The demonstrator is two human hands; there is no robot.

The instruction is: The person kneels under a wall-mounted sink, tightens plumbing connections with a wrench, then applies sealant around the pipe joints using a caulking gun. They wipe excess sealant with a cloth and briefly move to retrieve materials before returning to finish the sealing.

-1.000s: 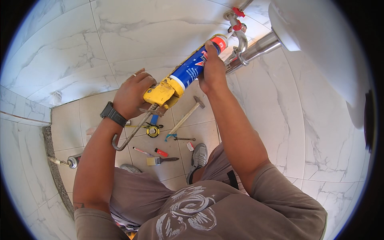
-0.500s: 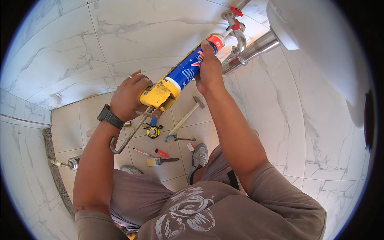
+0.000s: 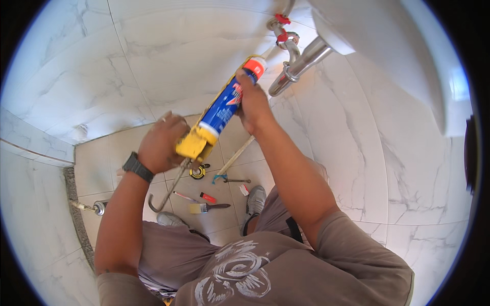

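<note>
A yellow caulking gun [image 3: 193, 144] carries a blue sealant cartridge [image 3: 220, 113] with a red-and-white front end. It slants up to the right. My left hand [image 3: 162, 143], with a black watch at its wrist, is closed around the rear grip, fingers slightly blurred. My right hand [image 3: 252, 104] wraps the front half of the cartridge, thumb on top. The pale nozzle [image 3: 268, 50] points at the chrome valve with red handles [image 3: 282, 35]; whether it touches cannot be made out. Below my left hand hangs the gun's hooked metal rod [image 3: 171, 194].
A white basin [image 3: 398, 56] and its chrome drainpipe [image 3: 301, 64] fill the upper right. On the tiled floor lie a paintbrush [image 3: 209, 207], a red marker-like piece [image 3: 207, 197], a tape measure [image 3: 197, 172], a wrench [image 3: 238, 180] and a wooden-handled hammer [image 3: 236, 157]. A spray-can-like cylinder [image 3: 100, 207] lies left.
The caulking gun and both hands have shifted left and a little down, drawing the nozzle slightly back from the pipework. The whole view has also moved somewhat. The hammer's head is now hidden.
</note>
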